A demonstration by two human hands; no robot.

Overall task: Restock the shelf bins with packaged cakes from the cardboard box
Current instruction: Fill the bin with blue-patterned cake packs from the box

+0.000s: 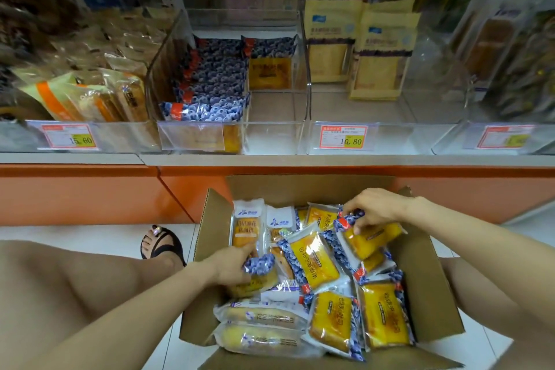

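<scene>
A: Bare left forearm (135,309) and bare right forearm (468,234) both reach forward and down. The left hand (235,264) sits low, fingers curled round a crinkled blue-and-yellow plastic cake packet (261,269).
B: The right hand (374,209) is further out, wrist bent, fingertips pinching a blue-edged yellow cake packet (375,237).

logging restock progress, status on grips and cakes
Left grip on a cake pack in the box. Right grip pinching a second pack. Middle bin part filled, nothing blocking.

A 15.60 price tag (70,137) and a 10.80 price tag (344,137) sit above a black sandal (164,245).
</scene>
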